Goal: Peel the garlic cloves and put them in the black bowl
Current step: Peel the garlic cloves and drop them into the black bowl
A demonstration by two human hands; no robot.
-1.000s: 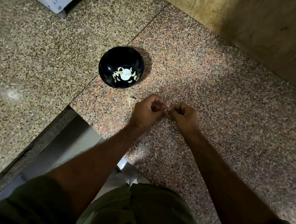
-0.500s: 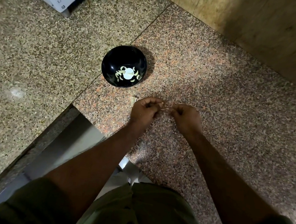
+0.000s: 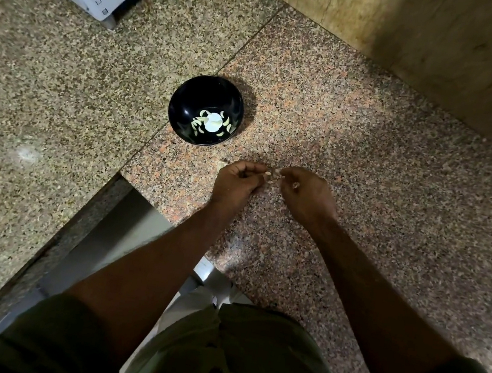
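- A garlic clove (image 3: 273, 176) sits between the fingertips of both hands, just above the speckled granite counter (image 3: 380, 179) and nearer the person than the black bowl (image 3: 187, 97).
- The clove is small and pale; most of it is hidden by the fingers, so how much skin remains on it cannot be told.
- The left hand (image 3: 236, 182) has its fingers curled in, with thumb and fingertips pinching the clove from the left side.
- The right hand (image 3: 306, 194) is also curled, its fingertips meeting the clove from the right; the two hands almost touch at that point.
- The black bowl stands on the counter beyond the left hand and well apart from it, close to the seam between two stone slabs.
- Inside the bowl lie several peeled cloves (image 3: 198, 123), pale yellow-white, spread around a bright white patch at the bottom.
- A small pale scrap (image 3: 222, 164) lies on the counter just beside the left hand; what it is cannot be told.
- Both forearms reach out from dark green sleeves (image 3: 41, 331) at the lower edge.
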